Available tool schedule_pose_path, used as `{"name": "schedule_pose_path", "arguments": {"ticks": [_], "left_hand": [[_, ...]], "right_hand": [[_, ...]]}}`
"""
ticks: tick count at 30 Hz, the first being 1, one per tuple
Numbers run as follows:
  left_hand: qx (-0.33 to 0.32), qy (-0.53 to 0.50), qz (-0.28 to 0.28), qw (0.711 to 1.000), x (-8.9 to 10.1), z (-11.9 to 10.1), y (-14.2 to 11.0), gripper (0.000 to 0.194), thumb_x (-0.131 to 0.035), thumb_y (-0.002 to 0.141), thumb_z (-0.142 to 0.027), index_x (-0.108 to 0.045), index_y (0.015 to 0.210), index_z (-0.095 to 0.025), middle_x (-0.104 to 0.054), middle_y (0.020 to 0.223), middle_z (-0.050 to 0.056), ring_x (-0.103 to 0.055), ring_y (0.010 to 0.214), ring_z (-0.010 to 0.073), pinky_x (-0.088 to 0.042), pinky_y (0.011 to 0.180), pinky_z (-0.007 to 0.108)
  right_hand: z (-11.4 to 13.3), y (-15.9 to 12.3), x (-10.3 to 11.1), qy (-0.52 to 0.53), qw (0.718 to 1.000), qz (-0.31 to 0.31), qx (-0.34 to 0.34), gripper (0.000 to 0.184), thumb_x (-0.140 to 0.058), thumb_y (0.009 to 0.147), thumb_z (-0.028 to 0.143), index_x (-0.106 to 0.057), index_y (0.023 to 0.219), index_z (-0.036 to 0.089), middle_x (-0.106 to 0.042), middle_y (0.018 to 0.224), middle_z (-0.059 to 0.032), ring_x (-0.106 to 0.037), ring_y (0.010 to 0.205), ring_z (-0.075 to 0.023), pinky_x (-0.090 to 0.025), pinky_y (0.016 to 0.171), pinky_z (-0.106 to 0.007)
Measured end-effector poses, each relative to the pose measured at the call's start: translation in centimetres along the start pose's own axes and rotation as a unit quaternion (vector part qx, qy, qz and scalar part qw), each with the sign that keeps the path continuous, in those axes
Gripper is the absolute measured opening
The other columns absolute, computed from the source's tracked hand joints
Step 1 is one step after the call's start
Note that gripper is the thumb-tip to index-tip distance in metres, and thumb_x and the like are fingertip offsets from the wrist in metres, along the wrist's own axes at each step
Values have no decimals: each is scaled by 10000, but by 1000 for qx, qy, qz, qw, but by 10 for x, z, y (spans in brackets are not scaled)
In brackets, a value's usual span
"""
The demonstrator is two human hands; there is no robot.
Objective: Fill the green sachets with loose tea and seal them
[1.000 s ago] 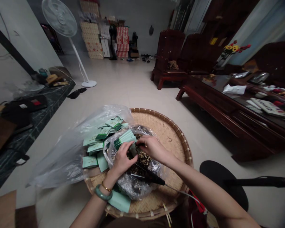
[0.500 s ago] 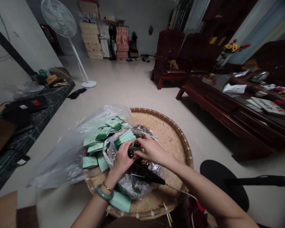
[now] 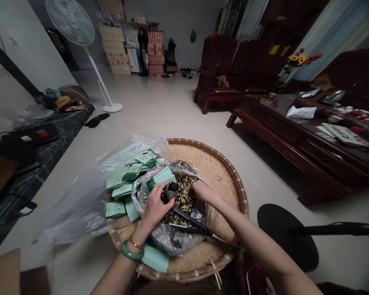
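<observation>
My left hand is shut on a small dark object at the mouth of a foil-lined clear bag. The bag holds a speckled dark-and-tan dried mix, and my right hand presses its fingers into that mix. A black corded tong-like tool lies across the bag below them. Pale green sachets are heaped to the left, partly inside a large clear plastic bag. Another sachet lies under my left wrist. Everything rests on a round woven bamboo tray.
A standing fan and stacked cartons stand far off. Dark wood chairs and a cluttered low table are to the right. A dark stone ledge runs along the left. A round black base sits right of the tray.
My right hand has moved right, away from my left hand, and more of the mix shows. The black tool's two arms now show apart.
</observation>
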State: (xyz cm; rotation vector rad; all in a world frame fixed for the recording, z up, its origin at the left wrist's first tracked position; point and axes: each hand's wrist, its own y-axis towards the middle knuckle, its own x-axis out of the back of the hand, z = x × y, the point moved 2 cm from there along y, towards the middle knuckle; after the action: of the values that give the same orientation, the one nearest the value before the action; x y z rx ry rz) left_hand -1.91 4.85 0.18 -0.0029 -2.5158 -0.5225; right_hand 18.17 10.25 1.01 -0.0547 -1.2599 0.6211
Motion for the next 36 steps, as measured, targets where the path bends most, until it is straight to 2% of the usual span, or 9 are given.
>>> {"name": "schedule_pose_path", "arguments": {"ticks": [4,9,15,18,23,27,29,32,36], "left_hand": [[9,-9,9,1000,1,-2,0,434,-622,743,-149,-544,1166,-206,-584,1123,82,-578,1047,233,-563,786,356],[14,-13,16,1000,0,-2,0,434,-621,749,-148,-535,1170,-210,-574,1125,83,-574,1039,233,-569,775,363],[12,-12,18,1000,0,-2,0,443,-620,743,-135,-532,1171,-206,-572,1127,85,-576,1024,229,-569,757,353],[9,-10,14,1000,0,-2,0,438,-622,744,-142,-538,1169,-205,-578,1121,86,-577,1028,233,-565,768,359],[7,-12,16,1000,-1,-2,0,440,-619,743,-141,-545,1172,-200,-585,1101,82,-588,1002,222,-567,751,343],[9,-9,14,1000,0,-2,0,451,-627,734,-141,-543,1174,-199,-586,1113,87,-587,1016,230,-565,756,347],[9,-6,14,1000,0,-2,0,449,-626,735,-143,-543,1172,-204,-585,1116,86,-585,1027,233,-563,769,353],[11,-9,17,1000,0,-3,0,440,-621,738,-138,-545,1166,-207,-581,1112,83,-583,1027,231,-561,779,355],[-1,-3,18,1000,-2,-4,0,450,-616,738,-131,-545,1173,-221,-584,1096,77,-584,1019,233,-548,825,387]], "right_hand": [[-5,11,-10,-42,999,-10,25,293,-522,748,36,-711,959,108,-710,1023,-160,-639,977,-239,-442,861,-275],[-5,17,-13,-52,997,9,50,247,-710,661,194,-702,903,145,-720,929,-113,-662,889,-246,-482,773,-270],[3,21,-21,-37,999,1,22,359,-776,588,230,-668,910,115,-699,951,-160,-661,877,-279,-491,730,-299],[6,19,-24,-9,1000,-5,10,413,-787,567,261,-652,933,122,-698,949,-145,-656,882,-276,-482,731,-297],[7,15,-26,68,997,-40,0,350,-732,598,163,-644,935,127,-686,974,-119,-630,910,-250,-451,773,-296],[0,16,-23,164,985,-56,-10,275,-689,600,105,-646,868,147,-676,850,-35,-614,832,-204,-452,732,-276],[-4,14,-19,222,974,-50,-18,269,-676,596,87,-635,854,150,-650,766,8,-604,737,-168,-465,669,-257],[-8,8,-9,316,948,-27,-16,209,-635,662,133,-608,869,147,-606,687,42,-572,589,-114,-486,567,-233],[-8,-7,14,410,912,-18,4,225,-617,720,246,-575,922,155,-588,684,44,-568,561,-95,-523,573,-242]]}}
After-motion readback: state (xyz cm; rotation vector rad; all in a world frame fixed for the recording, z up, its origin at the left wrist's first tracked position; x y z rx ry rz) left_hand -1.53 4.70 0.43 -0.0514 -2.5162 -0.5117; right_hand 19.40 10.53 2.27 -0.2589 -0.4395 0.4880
